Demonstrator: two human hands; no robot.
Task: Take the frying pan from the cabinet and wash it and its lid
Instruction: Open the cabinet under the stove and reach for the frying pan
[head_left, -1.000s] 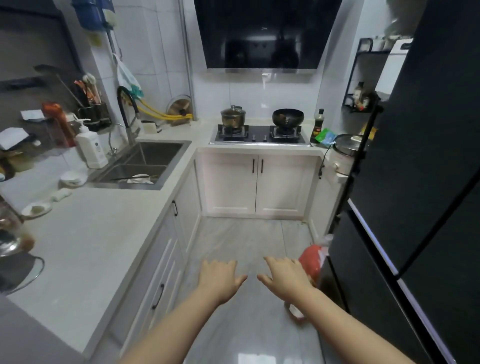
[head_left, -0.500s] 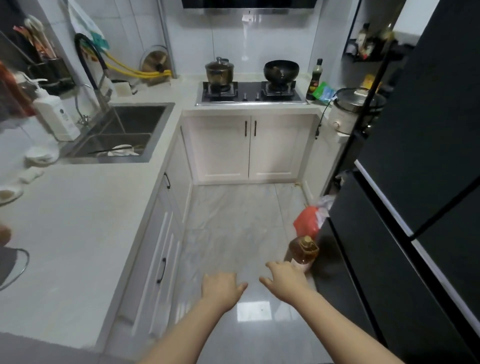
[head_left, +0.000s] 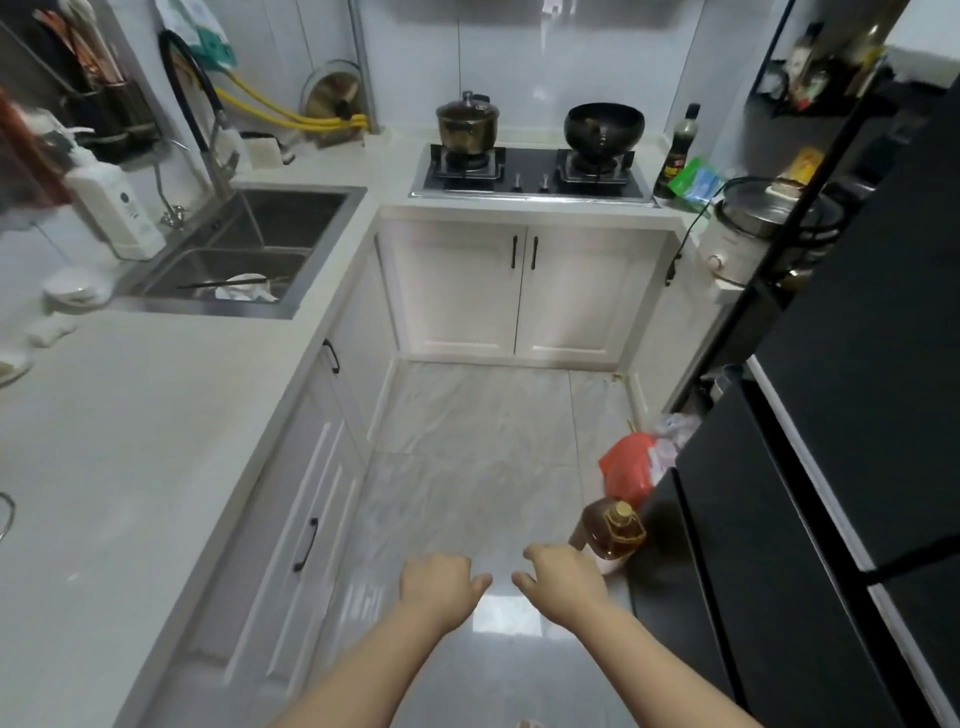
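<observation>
My left hand and my right hand hang side by side over the floor, palms down, fingers loosely spread, holding nothing. Ahead, the white two-door cabinet under the stove is closed. More closed white cabinet doors run along the left under the counter. No frying pan is visible outside a cabinet. A round glass lid leans against the wall tiles behind the sink. The faucet arches over the sink.
A brass pot and a black wok sit on the stove. A soap bottle stands left of the sink. An oil bottle and a red bag lie on the floor by the black fridge. A rice cooker stands at right.
My view has tilted down and moved forward into the kitchen. Both hands stay low and empty, close together. The oil bottle on the floor has come into view.
</observation>
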